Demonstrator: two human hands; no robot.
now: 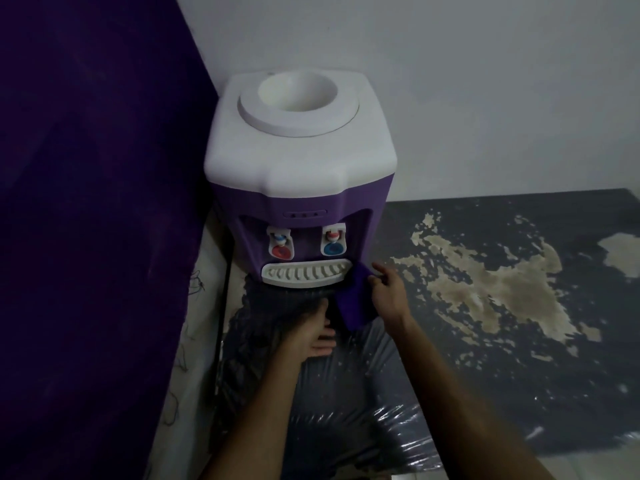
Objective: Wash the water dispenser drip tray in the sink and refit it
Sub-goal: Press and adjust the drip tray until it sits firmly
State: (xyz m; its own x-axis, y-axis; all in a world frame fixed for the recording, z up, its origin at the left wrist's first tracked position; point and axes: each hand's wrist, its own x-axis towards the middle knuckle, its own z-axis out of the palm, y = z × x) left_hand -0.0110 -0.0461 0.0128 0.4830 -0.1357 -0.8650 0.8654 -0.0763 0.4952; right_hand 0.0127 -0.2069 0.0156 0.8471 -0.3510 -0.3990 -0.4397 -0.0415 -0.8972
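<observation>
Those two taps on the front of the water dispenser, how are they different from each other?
Colour: the left tap has a red round button, the right tap a blue one. Place: the left tap sits slightly lower in the picture and nearer the dark purple surface; the right tap is nearer the right hand holding the purple cloth. Both share a white housing, the same shape, and sit above the white drip tray.

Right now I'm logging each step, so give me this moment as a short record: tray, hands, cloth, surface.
tray: white drip tray, seated in the dispenser under the two taps
left hand: fingers straight, resting on the plastic-covered table below the tray
right hand: pinches a purple cloth beside the tray's right end
surface: dark covering, worn in pale patches
</observation>
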